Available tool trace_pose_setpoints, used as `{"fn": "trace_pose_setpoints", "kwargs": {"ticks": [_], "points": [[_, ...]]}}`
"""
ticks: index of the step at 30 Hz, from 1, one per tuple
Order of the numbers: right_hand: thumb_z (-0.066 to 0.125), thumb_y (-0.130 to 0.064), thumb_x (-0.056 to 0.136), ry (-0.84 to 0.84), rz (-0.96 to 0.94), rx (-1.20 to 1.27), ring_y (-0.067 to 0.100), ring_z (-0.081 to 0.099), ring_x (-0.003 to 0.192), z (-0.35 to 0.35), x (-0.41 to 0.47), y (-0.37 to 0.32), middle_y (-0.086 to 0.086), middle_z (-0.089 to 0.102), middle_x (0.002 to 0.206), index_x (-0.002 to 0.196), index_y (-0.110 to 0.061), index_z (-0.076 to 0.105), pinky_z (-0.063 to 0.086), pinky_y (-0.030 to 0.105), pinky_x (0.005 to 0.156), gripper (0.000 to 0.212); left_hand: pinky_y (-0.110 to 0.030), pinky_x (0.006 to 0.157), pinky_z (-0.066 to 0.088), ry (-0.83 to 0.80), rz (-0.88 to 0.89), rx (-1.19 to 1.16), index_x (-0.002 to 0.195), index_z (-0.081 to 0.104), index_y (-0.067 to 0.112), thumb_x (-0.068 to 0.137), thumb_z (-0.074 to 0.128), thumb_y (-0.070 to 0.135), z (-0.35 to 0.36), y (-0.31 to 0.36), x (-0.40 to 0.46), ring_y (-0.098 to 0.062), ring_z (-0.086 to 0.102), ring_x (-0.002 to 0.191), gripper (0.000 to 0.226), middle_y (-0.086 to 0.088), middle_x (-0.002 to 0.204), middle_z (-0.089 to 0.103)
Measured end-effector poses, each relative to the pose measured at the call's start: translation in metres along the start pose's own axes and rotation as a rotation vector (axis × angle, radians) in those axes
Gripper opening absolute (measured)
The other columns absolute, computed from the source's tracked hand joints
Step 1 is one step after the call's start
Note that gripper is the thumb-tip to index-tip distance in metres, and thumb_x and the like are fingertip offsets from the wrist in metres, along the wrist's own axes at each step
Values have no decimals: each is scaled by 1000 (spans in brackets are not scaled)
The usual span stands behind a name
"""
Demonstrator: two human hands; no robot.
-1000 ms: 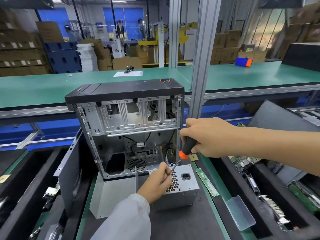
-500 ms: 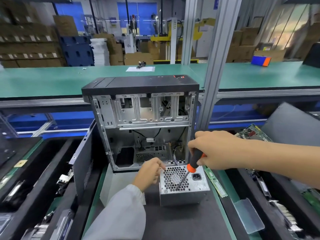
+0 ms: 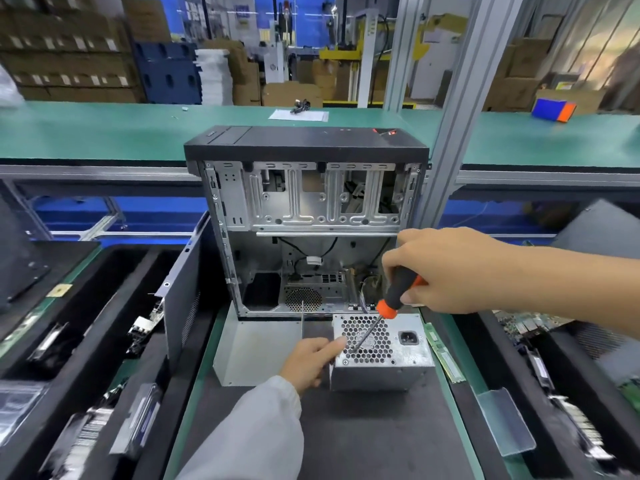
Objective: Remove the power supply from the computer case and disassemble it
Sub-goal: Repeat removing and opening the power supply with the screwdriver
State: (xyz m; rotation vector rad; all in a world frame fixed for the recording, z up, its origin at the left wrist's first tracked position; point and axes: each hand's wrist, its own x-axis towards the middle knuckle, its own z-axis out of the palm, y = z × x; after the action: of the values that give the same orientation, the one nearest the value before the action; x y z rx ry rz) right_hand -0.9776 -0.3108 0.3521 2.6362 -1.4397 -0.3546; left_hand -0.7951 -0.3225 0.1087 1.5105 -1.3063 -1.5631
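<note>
Your right hand [image 3: 446, 271] holds a firm grip on the screwdriver [image 3: 398, 292], its tip on the grille of the supply [image 3: 381, 355]. The supply sits on the bench [image 3: 363, 438], just in front of the open case [image 3: 304, 220]. Your left hand [image 3: 311, 362] grips the supply's left edge.

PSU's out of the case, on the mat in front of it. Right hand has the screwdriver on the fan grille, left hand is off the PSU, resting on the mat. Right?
Not quite: in the head view the left hand is on the PSU, gripping its left edge. The rest holds: the PSU sits in front of the case, and the right hand holds the screwdriver on the grille.
</note>
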Motion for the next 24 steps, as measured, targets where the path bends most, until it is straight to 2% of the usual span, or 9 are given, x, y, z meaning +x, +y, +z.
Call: {"fn": "trace_pose_setpoints", "kwargs": {"ticks": [7, 11, 15, 20, 24], "points": [[58, -32, 87, -57, -28, -23, 5, 37, 62, 9, 10, -13, -9, 40, 93, 98, -32, 53, 24, 24, 50, 12, -20, 42, 14, 46, 71, -16, 55, 21, 23, 90, 65, 42, 1, -4, -1, -14, 14, 49, 59, 1, 58, 14], [58, -32, 87, -55, -40, -31, 5, 40, 64, 8, 12, -13, -9, 41, 94, 98, -32, 53, 24, 24, 50, 12, -21, 43, 13, 65, 109, -42, 51, 21, 23, 92, 66, 36, 3, -6, 1, -15, 12, 49, 62, 2, 56, 14], [58, -32, 87, -50, -43, -35, 16, 46, 74, 8, 14, -15, -10, 40, 93, 100, -33, 53, 27, 25, 52, 14, -21, 42, 13, 73, 146, -38, 53, 18, 22, 92, 66, 34, 3, -8, 4, -15, 10, 47, 63, 0, 57, 12], [58, -34, 87, -36, -45, -26, 7, 39, 64, 7, 14, -15, -10, 35, 85, 97, -33, 52, 25, 24, 50, 12, -21, 42, 14, 78, 139, -27, 53, 18, 21, 92, 66, 36, 3, -10, 8, -15, 11, 46, 63, 1, 54, 13], [58, -33, 88, -51, -44, -48, 4, 35, 61, 7, 14, -15, -10, 38, 91, 98, -33, 51, 23, 25, 49, 12, -22, 42, 13, 76, 126, -32, 54, 18, 22, 91, 67, 37, 2, -12, 10, -16, 10, 46, 63, 1, 55, 12]]}}
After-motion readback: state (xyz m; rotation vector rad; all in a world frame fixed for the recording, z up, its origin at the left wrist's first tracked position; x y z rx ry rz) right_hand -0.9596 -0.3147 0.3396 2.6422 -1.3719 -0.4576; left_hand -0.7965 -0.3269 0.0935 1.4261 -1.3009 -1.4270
